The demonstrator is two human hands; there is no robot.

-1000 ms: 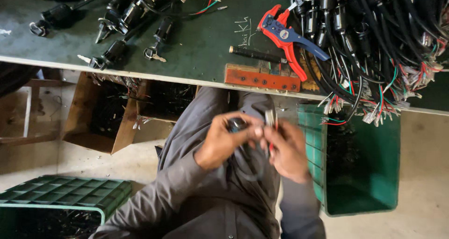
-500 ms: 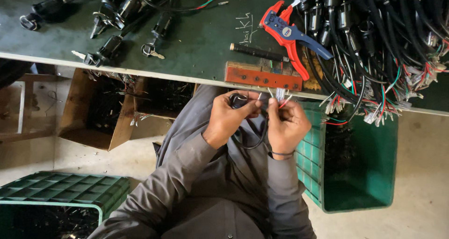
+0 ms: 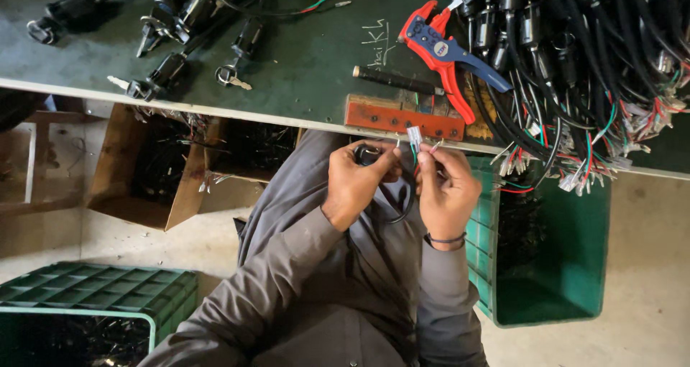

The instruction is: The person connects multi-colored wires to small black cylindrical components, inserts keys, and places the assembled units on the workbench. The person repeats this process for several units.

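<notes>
Black round switch body (image 3: 368, 154) sits gripped in our left hand (image 3: 357, 182); our right hand (image 3: 447, 191) pinches its thin coloured wires with small white connector (image 3: 415, 138), just below the dark green worktable (image 3: 302, 58), above a pale concrete floor (image 3: 647, 266).

The person wears a grey-brown long-sleeved garment of plain woven cloth, and matching grey-brown cloth covers the lap below. The sleeves run down to the wrists and crease loosely along both forearms. A thin dark band circles the wrist of the right hand (image 3: 447, 192); the left hand (image 3: 357, 181) wears nothing.
</notes>
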